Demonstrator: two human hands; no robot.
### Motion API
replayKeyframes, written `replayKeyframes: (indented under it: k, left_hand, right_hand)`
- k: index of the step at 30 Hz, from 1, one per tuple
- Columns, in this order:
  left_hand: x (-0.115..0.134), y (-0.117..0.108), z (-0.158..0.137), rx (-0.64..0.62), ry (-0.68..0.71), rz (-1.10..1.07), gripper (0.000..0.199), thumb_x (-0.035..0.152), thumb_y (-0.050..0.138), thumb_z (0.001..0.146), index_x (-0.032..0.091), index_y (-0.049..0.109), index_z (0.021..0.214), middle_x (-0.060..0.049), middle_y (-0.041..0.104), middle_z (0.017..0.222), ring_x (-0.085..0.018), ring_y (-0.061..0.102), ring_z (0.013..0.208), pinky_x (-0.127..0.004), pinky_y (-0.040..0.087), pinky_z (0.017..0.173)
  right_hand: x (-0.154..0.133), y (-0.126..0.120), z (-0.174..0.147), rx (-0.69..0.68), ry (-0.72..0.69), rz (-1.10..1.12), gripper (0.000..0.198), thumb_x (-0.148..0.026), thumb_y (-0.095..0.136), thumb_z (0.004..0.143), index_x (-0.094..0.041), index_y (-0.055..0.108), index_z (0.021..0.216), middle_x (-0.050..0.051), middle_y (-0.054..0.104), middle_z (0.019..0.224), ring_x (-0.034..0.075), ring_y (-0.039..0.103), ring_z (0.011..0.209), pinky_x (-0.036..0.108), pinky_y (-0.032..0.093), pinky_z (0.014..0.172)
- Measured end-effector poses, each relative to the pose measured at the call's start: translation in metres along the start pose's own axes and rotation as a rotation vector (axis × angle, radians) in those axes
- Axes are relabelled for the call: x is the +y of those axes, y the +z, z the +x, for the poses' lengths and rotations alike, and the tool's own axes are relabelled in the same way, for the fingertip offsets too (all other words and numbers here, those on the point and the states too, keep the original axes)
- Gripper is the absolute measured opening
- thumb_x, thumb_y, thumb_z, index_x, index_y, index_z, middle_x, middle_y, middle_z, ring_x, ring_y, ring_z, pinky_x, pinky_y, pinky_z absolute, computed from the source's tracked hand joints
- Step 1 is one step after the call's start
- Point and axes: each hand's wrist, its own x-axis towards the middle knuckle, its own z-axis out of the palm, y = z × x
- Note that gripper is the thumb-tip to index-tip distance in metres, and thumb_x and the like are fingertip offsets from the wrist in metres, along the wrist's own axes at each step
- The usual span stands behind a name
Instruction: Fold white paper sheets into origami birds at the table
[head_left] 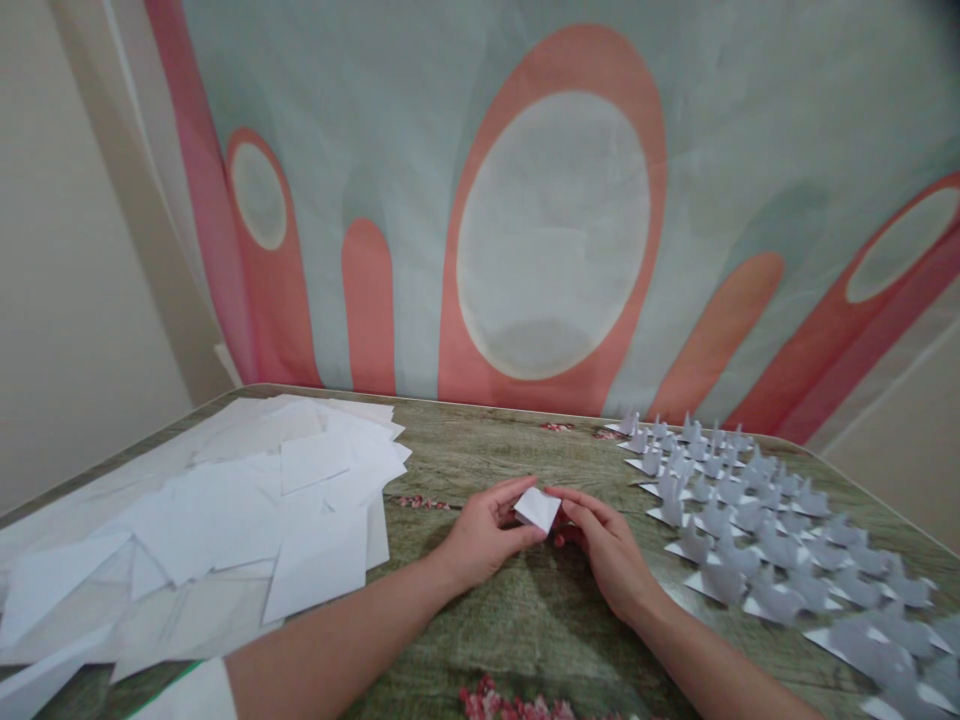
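Observation:
A small folded white paper square [538, 509] is held up between both hands, over the middle of the table. My left hand [489, 530] grips its left corner, with fingers behind and the thumb along the lower edge. On the other side, my right hand [600, 535] pinches the right corner between thumb and fingers. A crease runs across the paper's face, and one corner points toward me. The fingertips behind the paper are partly hidden.
Loose white paper sheets [225, 515] overlap across the table's left side. Several rows of folded white paper figures [750, 510] stand on the right. The wood-patterned tabletop [442, 450] has printed pink flowers. A backdrop [412, 150] with coral shapes hangs behind its far edge.

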Motion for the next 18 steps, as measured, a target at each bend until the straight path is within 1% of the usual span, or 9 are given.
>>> replayKeyframes:
  k: [3,6,14,18]
  left_hand:
    - [0.0019,0.0010,-0.0006,0.015,-0.028,-0.035,0.062,0.013,0.076,0.060,0.016,0.056,0.119,-0.013,0.055,0.123,-0.024,0.056,0.108,-0.040,0.041,0.096]
    - [0.0034,0.0019,-0.0015,0.026,-0.043,-0.037,0.063,0.014,0.077,0.059,0.017,0.056,0.119,-0.012,0.056,0.122,-0.024,0.056,0.107,-0.039,0.041,0.096]
    - [0.0013,0.0013,-0.0006,0.003,-0.051,-0.065,0.065,0.013,0.076,0.061,0.016,0.053,0.122,-0.013,0.058,0.120,-0.023,0.058,0.105,-0.039,0.040,0.097]
    - [0.0022,0.0018,-0.0008,0.022,-0.070,-0.066,0.067,0.014,0.077,0.059,0.016,0.053,0.121,-0.012,0.058,0.120,-0.023,0.058,0.105,-0.039,0.042,0.095]
  right_hand:
    - [0.0002,0.0000,0.0001,0.015,-0.003,0.002,0.032,-0.039,0.062,0.073,-0.017,0.068,0.095,0.006,0.065,0.077,0.018,0.055,0.070,0.027,0.045,0.058]
    - [-0.0004,0.0005,0.0001,0.028,-0.003,-0.004,0.031,-0.039,0.063,0.072,-0.018,0.069,0.094,0.005,0.066,0.077,0.018,0.055,0.069,0.027,0.046,0.057]
    - [-0.0006,0.0010,-0.0003,0.009,-0.020,-0.031,0.032,-0.040,0.063,0.073,-0.019,0.069,0.096,0.003,0.066,0.074,0.015,0.055,0.066,0.025,0.044,0.057]
    - [0.0001,0.0006,-0.0001,0.016,-0.015,-0.037,0.034,-0.042,0.065,0.071,-0.019,0.069,0.096,0.004,0.067,0.075,0.016,0.055,0.066,0.026,0.045,0.057]
